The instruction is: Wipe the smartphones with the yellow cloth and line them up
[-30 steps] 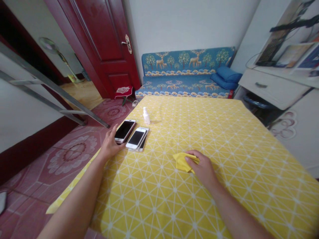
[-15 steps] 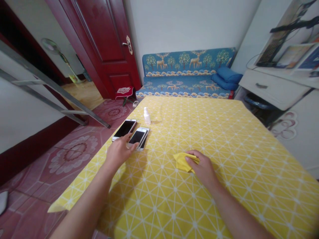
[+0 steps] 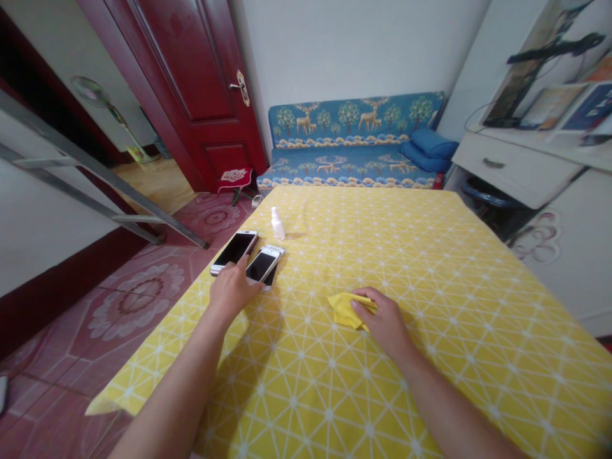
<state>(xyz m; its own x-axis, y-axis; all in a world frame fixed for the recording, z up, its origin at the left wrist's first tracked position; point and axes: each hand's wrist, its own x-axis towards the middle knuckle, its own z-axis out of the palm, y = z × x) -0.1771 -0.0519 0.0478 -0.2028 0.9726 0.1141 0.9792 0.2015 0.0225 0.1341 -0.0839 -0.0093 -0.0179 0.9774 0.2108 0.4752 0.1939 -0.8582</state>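
My left hand (image 3: 233, 290) is at the near end of a small white phone (image 3: 263, 265), its thumb and fingers gripping the edges. That phone overlaps another white-edged phone (image 3: 271, 279) beneath it. A larger phone (image 3: 235, 248) with a dark screen lies just to the left, close to my fingertips. Behind the phones a small white spray bottle (image 3: 278, 225) stands upright. My right hand (image 3: 382, 317) pinches a folded yellow cloth (image 3: 347, 310) on the tablecloth, between thumb and fingers.
A yellow patterned tablecloth (image 3: 382, 242) covers the table. Beyond its far edge is a blue sofa (image 3: 335, 156), with a red stool (image 3: 235, 178) beside it. A metal ladder (image 3: 109, 182) leans at the left, and a white cabinet (image 3: 516, 169) stands at the right.
The small white phone now sits at a different angle over the one beneath, with less of a gap showing. My right hand keeps the cloth, and the view has shifted slightly.
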